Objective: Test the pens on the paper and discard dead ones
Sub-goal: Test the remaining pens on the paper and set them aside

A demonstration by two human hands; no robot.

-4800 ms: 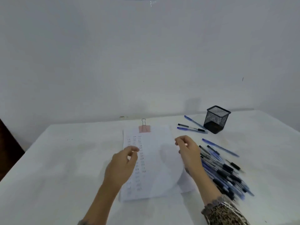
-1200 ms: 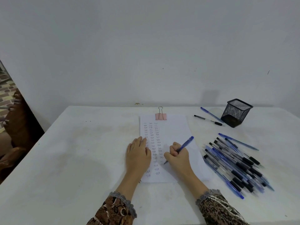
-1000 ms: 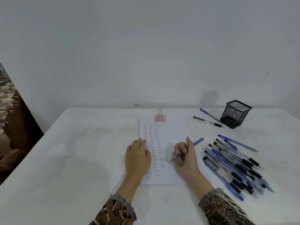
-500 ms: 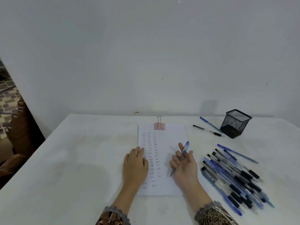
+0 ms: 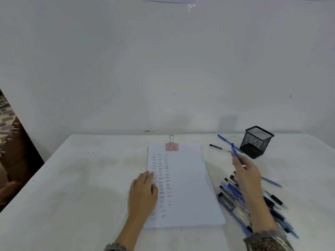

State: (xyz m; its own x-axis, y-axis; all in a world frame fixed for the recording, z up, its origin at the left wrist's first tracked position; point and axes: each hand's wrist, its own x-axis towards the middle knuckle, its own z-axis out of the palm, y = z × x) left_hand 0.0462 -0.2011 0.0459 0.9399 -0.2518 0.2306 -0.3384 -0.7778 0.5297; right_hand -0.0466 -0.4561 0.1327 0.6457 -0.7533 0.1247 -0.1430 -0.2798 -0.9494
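Pinches a blue pen [image 5: 233,150] in the fingertips of the right hand [image 5: 247,175], raised off the table [image 5: 72,178], with the free end pointing up and away toward the mesh cup [image 5: 256,142]; cannot tell which end is the tip. Presses the left hand [image 5: 143,192] flat, fingers straight, on the left edge of the paper [image 5: 186,178], which is clipped at the top by a pink binder clip [image 5: 171,146]. Well into testing, judging by three columns of small marks down the sheet's left half. Plenty possibly left, judging by the pile of pens [image 5: 233,196] just beside the sheet's right edge. Probably sorting this pen now, dead or working unclear. Near the cup, a loose blue pen [image 5: 224,139] and a black pen [image 5: 217,147]. Reaches over the pile, so some risk of scattering it.
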